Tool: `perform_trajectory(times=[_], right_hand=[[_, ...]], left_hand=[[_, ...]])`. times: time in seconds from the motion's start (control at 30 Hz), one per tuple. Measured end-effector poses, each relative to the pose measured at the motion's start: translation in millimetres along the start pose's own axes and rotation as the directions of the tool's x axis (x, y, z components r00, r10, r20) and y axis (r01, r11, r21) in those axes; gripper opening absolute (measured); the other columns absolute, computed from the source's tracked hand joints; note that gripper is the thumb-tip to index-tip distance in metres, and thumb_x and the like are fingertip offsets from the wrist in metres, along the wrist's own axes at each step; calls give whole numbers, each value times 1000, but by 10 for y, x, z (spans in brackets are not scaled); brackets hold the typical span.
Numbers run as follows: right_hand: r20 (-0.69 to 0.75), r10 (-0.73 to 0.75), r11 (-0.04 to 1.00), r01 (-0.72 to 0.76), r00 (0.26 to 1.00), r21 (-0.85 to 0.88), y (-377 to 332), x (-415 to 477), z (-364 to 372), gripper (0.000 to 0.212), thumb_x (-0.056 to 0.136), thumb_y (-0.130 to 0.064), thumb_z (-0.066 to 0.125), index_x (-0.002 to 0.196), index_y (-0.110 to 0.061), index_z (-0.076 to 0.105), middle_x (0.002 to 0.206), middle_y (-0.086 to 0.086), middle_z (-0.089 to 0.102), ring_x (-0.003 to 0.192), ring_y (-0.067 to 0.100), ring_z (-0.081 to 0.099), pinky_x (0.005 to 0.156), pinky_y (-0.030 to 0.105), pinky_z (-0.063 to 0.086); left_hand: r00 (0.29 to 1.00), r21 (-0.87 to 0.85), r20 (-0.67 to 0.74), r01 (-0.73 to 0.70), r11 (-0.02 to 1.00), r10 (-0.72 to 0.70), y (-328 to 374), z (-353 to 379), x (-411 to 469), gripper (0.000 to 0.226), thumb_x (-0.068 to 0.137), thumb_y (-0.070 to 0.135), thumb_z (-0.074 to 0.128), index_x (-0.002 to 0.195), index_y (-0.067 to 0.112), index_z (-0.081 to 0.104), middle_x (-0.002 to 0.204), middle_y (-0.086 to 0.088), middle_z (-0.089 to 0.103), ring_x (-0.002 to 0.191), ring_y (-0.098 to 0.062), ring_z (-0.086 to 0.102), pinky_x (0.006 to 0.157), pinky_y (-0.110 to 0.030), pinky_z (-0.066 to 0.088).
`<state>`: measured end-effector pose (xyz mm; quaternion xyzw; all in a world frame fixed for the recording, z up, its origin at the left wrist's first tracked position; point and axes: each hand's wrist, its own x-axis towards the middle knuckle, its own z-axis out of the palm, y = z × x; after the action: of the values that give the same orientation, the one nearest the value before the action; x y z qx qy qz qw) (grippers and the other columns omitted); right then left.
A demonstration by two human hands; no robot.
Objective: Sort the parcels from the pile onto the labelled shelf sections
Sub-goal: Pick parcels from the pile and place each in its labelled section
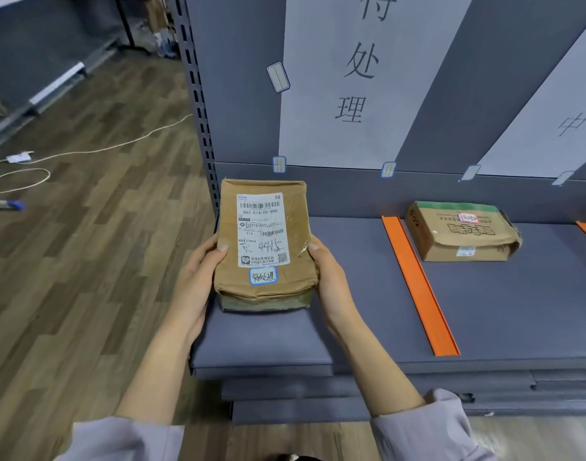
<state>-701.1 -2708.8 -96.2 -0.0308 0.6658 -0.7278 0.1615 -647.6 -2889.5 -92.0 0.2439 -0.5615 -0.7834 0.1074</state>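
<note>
A brown cardboard parcel (pixel 265 244) with a white shipping label and a small blue-edged handwritten sticker is held over the left section of the grey shelf (pixel 361 294). My left hand (pixel 195 277) grips its left side, thumb on top. On the right side, my right hand (pixel 331 277) grips it the same way. Whether the parcel's underside touches the shelf is unclear. A large white paper sign (pixel 345 78) with Chinese characters hangs on the back panel above this section.
An orange divider strip (pixel 421 287) separates the left section from the middle one, where a second cardboard box (pixel 461 232) lies. Another sign (pixel 557 121) hangs at the right. A slotted upright (pixel 198 104) borders the shelf's left. A white cable (pixel 85 151) runs over the wooden floor.
</note>
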Motion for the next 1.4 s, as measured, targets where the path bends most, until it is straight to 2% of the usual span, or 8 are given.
perform_trajectory(times=[0.27,0.47,0.57,0.7,0.83,0.93,1.13,1.4], right_hand=[[1,23,1000,-23,1000,-2,27,165,69,41,91,-41,44,118,-21,68,119,-1,71,117,18,63,110,44,43],[-7,35,999,-35,999,0,25,251,128,39,92,-45,44,116,-27,70,119,-6,72,116,13,64,111,45,42],[2,48,999,-48,999,-19,16,258,128,40,92,-47,45,117,-28,69,118,-7,72,116,12,64,111,45,42],[-19,61,994,-62,998,-93,-40,240,112,54,92,-56,52,138,-27,57,139,-11,59,127,2,52,112,31,37],[-68,-105,957,83,992,-278,-75,90,27,58,99,-39,55,153,-27,35,150,-17,39,134,-5,36,107,18,30],[75,-301,807,296,951,-510,-26,-77,-58,63,96,-45,57,151,-36,28,155,-24,26,143,-10,21,113,8,20],[338,-486,335,530,806,-779,121,-232,-219,69,97,-47,46,154,-13,31,164,-2,21,153,12,10,123,29,16],[392,-433,195,508,812,-839,244,-255,-251,67,99,-44,40,156,-12,26,165,-2,14,154,16,7,124,28,4]], left_hand=[[999,-7,-38,19,1000,-19,7,-9,138,34,94,21,61,127,19,62,114,1,72,109,-12,66,91,-27,49],[999,0,-9,48,999,-48,61,-39,247,32,94,23,61,125,19,63,110,3,73,97,-6,69,68,-13,52],[999,32,9,41,999,-41,84,-60,288,29,92,25,63,121,21,65,109,4,73,101,-8,68,75,-17,52],[1000,119,12,9,993,-10,107,-72,307,19,91,28,65,110,29,68,111,6,73,103,-7,67,85,-23,48],[986,326,-33,-146,934,165,126,-70,199,44,91,24,66,134,23,56,128,10,61,110,2,59,86,-9,46],[941,598,81,-310,739,329,57,-117,-15,55,88,33,69,139,28,50,144,16,46,131,-16,50,110,-36,40],[757,817,405,-551,168,512,-171,-231,-335,70,90,51,46,146,9,40,154,5,32,146,-11,21,120,-30,14],[731,856,488,-507,-98,477,-301,-276,-334,73,99,52,27,148,-1,32,157,-10,28,147,-24,19,121,-34,9]])
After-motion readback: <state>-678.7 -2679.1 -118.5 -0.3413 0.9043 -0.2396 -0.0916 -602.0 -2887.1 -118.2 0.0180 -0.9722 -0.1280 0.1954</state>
